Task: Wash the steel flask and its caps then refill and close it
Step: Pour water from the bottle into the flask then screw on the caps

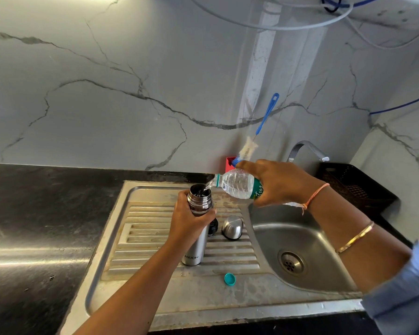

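Refill stage underway. Steel flask (195,249) upright on drainboard (153,213) beside sink basin (307,238), mouth open. Left hand (191,222) wraps its neck. Right hand (276,182) grips plastic bottle (236,183), tipped, water running into flask mouth. Washing judged done. Steel cap (232,227) and black inner cap (213,228) lie just behind flask, off. Fill level not visible. Left: finish pour, fit both caps.

The steel flask (194,247) carries the brand name MILTON in dark capitals low on its body, near the base. The green label (257,191) on the plastic bottle (237,183) bears white script, partly hidden, perhaps "tuy"; it cannot be read with certainty.
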The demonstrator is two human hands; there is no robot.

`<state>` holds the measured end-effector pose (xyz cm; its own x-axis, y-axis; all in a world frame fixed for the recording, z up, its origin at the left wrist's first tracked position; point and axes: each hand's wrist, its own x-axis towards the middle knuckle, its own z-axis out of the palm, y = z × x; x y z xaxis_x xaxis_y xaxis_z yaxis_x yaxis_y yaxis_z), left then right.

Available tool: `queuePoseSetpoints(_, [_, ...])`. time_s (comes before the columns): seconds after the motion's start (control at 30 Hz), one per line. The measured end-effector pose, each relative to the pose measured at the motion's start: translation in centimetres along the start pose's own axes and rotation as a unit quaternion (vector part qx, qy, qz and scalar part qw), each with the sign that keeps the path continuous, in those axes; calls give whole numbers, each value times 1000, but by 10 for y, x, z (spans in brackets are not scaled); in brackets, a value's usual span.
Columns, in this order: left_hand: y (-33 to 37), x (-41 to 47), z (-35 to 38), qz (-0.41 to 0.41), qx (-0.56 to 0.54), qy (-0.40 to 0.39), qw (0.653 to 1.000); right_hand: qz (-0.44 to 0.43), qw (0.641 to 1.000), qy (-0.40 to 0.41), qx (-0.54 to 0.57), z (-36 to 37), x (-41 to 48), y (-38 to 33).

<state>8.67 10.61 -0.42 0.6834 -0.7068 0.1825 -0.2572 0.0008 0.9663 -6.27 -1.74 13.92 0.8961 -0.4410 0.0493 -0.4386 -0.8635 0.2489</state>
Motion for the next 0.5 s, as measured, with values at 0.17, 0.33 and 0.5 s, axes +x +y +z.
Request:
queuePoseSetpoints(0.17, [3,-1,0,0,-3,-3,1000,-1,1000,-5,-6,-1,0,-2])
queuePoseSetpoints(0.33, [2,-1,-1,1,2,1,1000,3,1000,-3,-7,-1,1,-1])
queuePoseSetpoints(0.5, [4,-1,-1,-3,9,-3,1000,3,1000,-4,-11,-2,1,-1])
